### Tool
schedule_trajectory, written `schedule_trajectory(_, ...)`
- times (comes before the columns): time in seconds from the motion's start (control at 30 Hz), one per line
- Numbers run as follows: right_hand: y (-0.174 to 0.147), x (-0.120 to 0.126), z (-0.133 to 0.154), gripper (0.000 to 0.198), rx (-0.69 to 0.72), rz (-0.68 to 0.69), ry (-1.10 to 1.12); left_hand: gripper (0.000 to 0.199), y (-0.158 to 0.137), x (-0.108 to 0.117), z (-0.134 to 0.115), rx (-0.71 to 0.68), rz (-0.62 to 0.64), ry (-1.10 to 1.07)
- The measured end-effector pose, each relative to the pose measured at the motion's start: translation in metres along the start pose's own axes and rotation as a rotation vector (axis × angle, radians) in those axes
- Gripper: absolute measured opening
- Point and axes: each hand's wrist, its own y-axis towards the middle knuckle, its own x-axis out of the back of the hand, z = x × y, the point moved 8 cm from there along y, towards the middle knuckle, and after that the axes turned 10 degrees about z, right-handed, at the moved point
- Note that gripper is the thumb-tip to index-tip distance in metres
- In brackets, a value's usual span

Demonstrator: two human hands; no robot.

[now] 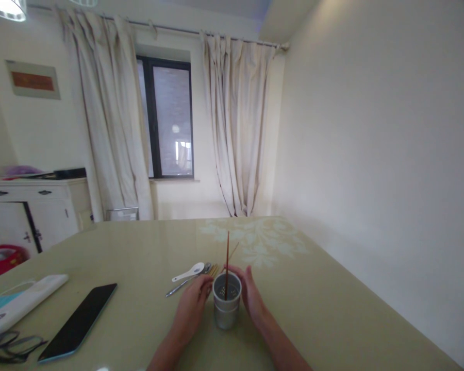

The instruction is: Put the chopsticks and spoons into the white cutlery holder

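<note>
A grey metal utensil holder [226,315] stands upright on the table in front of me, with small holes in its bottom. One reddish-brown chopstick [227,252] rises out of it. My left hand [195,301] is at the holder's left side, its fingers curled against the rim. From the right, my right hand [251,293] wraps round the holder, with the thumb up and the fingers partly hidden behind it. Beyond my left hand lie a white spoon [189,272], a metal spoon [177,288] and several light wooden sticks [214,269], partly covered by the hand.
A dark-screened phone [79,322], a pair of glasses [13,346] and a white case [27,304] with something blue lie at the left of the table [139,257]. A wall [371,180] runs along the right side. Behind are a window, curtains and a white cabinet [54,211].
</note>
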Motion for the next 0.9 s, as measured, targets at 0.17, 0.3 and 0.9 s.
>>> schedule_trajectory(0.17,0.001,0.033,0.029,0.08,0.186,-0.194,0.096,0.031,0.001,0.009,0.011,0.075,-0.045,0.134)
schedule_trajectory(0.3,-0.011,0.066,0.066,0.074,0.353,-0.36,0.153,0.021,-0.002,0.015,0.014,0.158,-0.025,0.45)
schedule_trajectory(0.9,-0.022,0.048,0.095,0.075,0.405,-0.246,0.338,0.019,-0.006,0.009,0.021,0.303,0.131,0.662)
